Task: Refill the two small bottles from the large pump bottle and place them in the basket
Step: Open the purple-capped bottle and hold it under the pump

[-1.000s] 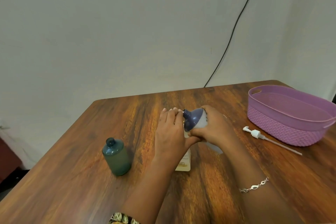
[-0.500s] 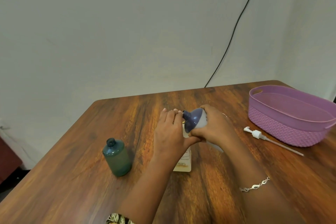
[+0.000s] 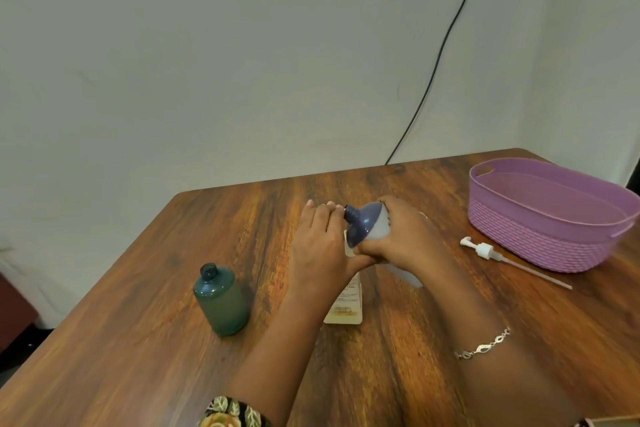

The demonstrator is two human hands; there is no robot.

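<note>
The tilted large bottle point(image 3: 372, 225) is gripped around its body by the right hand point(image 3: 405, 236), mid-table. The left hand point(image 3: 322, 243) is laid at its neck, its grip not discernible. The neck should be lined up over the cream bottle point(image 3: 344, 305) and tipped slowly, so nothing is spilled.

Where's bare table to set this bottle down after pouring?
Free: the table behind both hands; the strip between green bottle and left hand; near wood in front of the green bottle. Crowded: the pump lies between right hand and basket; the cream bottle and purple-topped bottle fill the middle.
</note>
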